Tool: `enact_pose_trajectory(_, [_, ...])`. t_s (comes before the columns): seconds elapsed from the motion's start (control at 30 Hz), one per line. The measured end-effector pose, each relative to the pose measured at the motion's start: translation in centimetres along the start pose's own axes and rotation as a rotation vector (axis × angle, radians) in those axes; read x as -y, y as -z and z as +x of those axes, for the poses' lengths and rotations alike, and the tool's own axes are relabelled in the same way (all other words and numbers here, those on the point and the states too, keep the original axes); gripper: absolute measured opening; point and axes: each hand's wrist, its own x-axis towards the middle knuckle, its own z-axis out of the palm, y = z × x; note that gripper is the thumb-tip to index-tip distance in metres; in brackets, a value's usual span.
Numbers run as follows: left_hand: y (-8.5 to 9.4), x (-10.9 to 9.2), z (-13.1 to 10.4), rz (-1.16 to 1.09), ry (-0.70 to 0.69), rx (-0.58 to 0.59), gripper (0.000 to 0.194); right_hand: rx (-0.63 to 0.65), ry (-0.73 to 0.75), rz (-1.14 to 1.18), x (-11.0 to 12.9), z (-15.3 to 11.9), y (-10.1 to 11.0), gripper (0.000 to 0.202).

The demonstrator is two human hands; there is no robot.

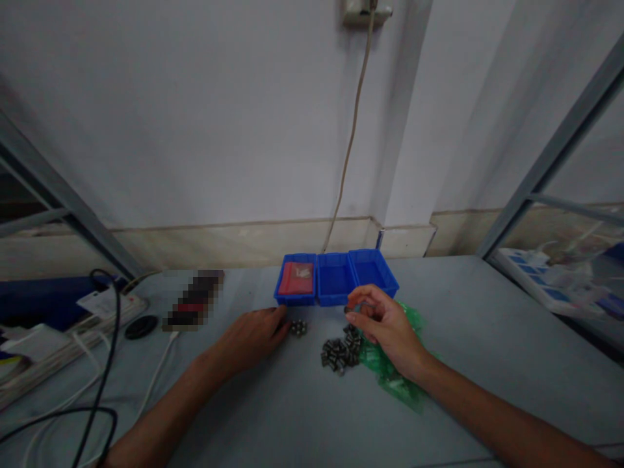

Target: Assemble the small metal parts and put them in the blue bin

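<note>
My left hand [260, 331] rests on the grey table with its fingers curled, beside a small cluster of metal pieces [298, 327]; what its fingertips hold, if anything, is hidden. My right hand [380, 322] is raised over a green plastic bag [402, 387], thumb and forefinger pinching a small dark metal piece [348, 310]. A larger pile of dark cylindrical metal pieces [336, 354] lies between the hands, next to the bag. Behind them stand three blue trays joined in a row; the left tray [296, 300] holds a red packet [297, 278].
At the left are a pixelated dark object [195, 300], a black round disc [141, 327], a power strip [43, 364] and black and white cables. A white tray with blue compartments [536, 279] stands at the right. The wall [219, 130] rises behind the table.
</note>
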Motion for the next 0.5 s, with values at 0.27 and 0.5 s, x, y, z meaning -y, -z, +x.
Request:
enact_pose_trajectory(0.27, [0.53, -0.35, -0.05, -0.001, 0.016, 0.015, 0.028, 0.002, -0.060, 0.093, -0.55, 0.03, -0.01, 0.027])
enact_pose_trajectory(0.5, [0.03, -0.06, 0.04, 0.003, 0.002, 0.001, 0.029, 0.022, -0.096, 0.158, -0.69, 0.03, 0.15, 0.025])
